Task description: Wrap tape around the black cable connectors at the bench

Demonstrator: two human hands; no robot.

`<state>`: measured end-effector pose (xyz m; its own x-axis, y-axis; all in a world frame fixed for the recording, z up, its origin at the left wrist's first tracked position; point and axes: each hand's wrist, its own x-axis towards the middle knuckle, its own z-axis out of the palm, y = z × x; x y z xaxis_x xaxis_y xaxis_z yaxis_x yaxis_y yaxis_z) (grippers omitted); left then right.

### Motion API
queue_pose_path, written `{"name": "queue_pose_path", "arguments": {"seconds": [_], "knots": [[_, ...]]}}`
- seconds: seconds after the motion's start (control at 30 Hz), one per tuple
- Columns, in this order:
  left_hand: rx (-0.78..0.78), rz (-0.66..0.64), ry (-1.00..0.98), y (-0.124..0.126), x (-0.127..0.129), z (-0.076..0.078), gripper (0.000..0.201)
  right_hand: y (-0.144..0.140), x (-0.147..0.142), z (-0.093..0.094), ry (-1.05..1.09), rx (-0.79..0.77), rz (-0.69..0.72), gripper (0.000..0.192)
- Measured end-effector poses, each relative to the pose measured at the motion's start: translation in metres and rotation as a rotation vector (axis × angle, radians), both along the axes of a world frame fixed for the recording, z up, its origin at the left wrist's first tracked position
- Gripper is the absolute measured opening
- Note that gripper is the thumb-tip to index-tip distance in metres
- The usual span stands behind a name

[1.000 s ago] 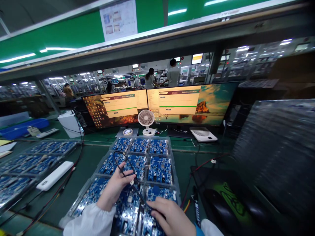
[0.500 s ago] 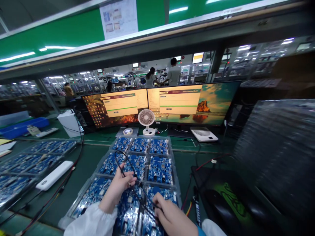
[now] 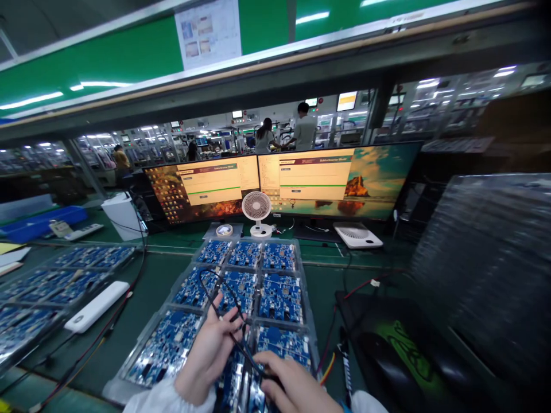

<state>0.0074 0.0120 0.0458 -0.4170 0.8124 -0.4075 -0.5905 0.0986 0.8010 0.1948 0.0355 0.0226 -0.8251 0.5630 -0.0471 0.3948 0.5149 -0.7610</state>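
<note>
A clear plastic tray (image 3: pixel 148 327) holds rows of blue circuit boards (image 3: pixel 279 297) in front of me. My left hand (image 3: pixel 213 350) pinches a thin black cable (image 3: pixel 215 287) that loops up over the middle boards. My right hand (image 3: pixel 293 384) is closed on the lower end of the same cable, low over the nearest boards. Both wrists wear white sleeves.
Two monitors (image 3: pixel 314 180) stand behind the tray with a small white fan (image 3: pixel 256 209) between them. More board trays (image 3: pixel 64 281) and a white bar-shaped device (image 3: pixel 97 306) lie left. A black mouse (image 3: pixel 385 358) on a dark mat and a tall stack of trays (image 3: pixel 486 269) sit right. People work far behind.
My left hand has shifted right and nearer to me along the cable, and the loop has dropped lower. My right hand stays near the closest boards, gripping the cable end.
</note>
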Motion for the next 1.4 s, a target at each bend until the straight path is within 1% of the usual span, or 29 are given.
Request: {"name": "queue_pose_path", "arguments": {"seconds": [0.13,0.23,0.33,0.43,0.5,0.57,0.63,0.7,0.77,0.83,0.9,1.0,1.13,1.27,1.4], "knots": [[0.087,0.021,-0.059,0.004,-0.003,0.005,0.089,-0.001,-0.005,-0.001,-0.051,0.038,0.056,0.051],[0.16,-0.007,-0.104,0.009,-0.004,0.014,0.093,-0.001,-0.008,-0.003,-0.098,0.076,0.053,0.053],[0.253,-0.063,-0.153,0.017,-0.003,0.032,0.088,0.0,-0.008,-0.001,-0.129,0.103,0.02,0.053],[0.346,-0.107,-0.192,0.026,-0.002,0.055,0.067,0.002,-0.002,0.007,-0.092,0.094,-0.045,0.049],[0.401,-0.139,-0.219,0.033,-0.002,0.072,0.049,0.005,0.003,0.014,0.03,0.025,-0.116,0.044],[0.464,-0.169,-0.245,0.039,-0.003,0.086,0.038,0.011,0.006,0.02,0.159,-0.087,-0.19,0.042],[0.534,-0.183,-0.254,0.042,-0.004,0.099,0.032,0.019,0.005,0.024,0.236,-0.255,-0.212,0.038],[0.597,-0.185,-0.249,0.041,-0.006,0.108,0.03,0.028,0.0,0.027,0.289,-0.468,-0.196,0.037],[0.636,-0.184,-0.24,0.037,-0.011,0.115,0.031,0.037,-0.01,0.029,0.336,-0.654,-0.176,0.041],[0.654,-0.178,-0.236,0.032,-0.018,0.119,0.032,0.045,-0.02,0.032,0.381,-0.765,-0.168,0.045],[0.653,-0.154,-0.226,0.027,-0.026,0.121,0.033,0.049,-0.03,0.033,0.412,-0.812,-0.159,0.047],[0.632,-0.097,-0.201,0.024,-0.036,0.122,0.033,0.051,-0.039,0.033,0.433,-0.807,-0.14,0.048],[0.61,-0.054,-0.173,0.026,-0.04,0.12,0.038,0.051,-0.042,0.026,0.435,-0.803,-0.113,0.048],[0.63,-0.013,-0.136,0.029,-0.039,0.117,0.039,0.053,-0.044,0.021,0.578,-0.841,-0.096,0.051],[0.664,0.035,-0.115,0.032,-0.039,0.116,0.039,0.053,-0.044,0.024,0.687,-0.868,-0.113,0.047]]}}
